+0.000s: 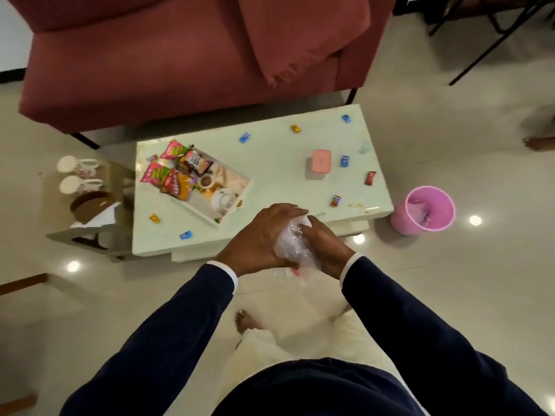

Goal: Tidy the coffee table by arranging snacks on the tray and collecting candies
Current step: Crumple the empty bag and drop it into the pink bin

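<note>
The pale table (270,163) carries a white tray (234,187) of snack packets (172,172) at its left end, a pink lidded box (320,161) toward the right, and wrapped candies scattered about: blue (244,137), gold (295,128), red (371,178).

Both hands (264,235) (322,244) clutch crumpled clear plastic (292,246) near the coffee table (270,163).

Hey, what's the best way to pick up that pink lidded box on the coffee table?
Come straight down on the pink lidded box from above and pinch its two longer sides just under the lid. It sits upright and flat on the coffee table with bare surface all round; the blue candy beside it lies apart, so fingers should fit. Both hands are currently busy with the clear plastic bag.
</note>
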Motion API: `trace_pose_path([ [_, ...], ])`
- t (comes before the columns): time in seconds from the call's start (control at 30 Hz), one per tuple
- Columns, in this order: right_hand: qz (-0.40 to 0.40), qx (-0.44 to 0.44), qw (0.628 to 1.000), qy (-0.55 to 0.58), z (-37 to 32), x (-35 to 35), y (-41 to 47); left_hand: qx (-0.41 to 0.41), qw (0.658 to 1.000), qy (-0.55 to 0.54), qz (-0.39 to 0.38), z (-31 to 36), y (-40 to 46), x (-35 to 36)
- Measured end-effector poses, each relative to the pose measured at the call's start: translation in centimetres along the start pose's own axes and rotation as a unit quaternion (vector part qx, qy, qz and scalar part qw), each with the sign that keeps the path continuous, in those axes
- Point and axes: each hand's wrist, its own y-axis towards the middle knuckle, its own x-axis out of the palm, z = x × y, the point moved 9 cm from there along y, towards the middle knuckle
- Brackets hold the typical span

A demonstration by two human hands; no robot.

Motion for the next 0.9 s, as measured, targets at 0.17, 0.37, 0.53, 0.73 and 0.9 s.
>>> trace_pose_path([
  [0.17, -0.008, 0.052, 0.999, -0.012, -2.7, -13.6, -4.7, -0.020, 0.994, 0.108, 0.015, 5.1, 9.1, 7.8],
  [0.37, 0.156, -0.070, 0.953, -0.251, -8.3, -27.1, -9.5, -0.269, 0.958, 0.000, 0.100, 6.4, 16.1, 12.4],
  [0.53, 0.110, -0.110, 0.915, -0.373, -8.3, -29.5, -8.8, -0.320, 0.935, -0.134, 0.073, 9.3, 21.4, 18.3],
  [0.73, 0.107, -0.124, 0.921, -0.353, -11.2, -36.5, -7.2, -0.277, 0.869, -0.401, -0.084, 14.0, 27.1, 24.8],
  [0.9, 0.189, -0.126, 0.908, -0.351, -14.2, -43.9, -6.1, -0.251, 0.868, -0.388, -0.184, 15.6, 32.6, 27.4],
])
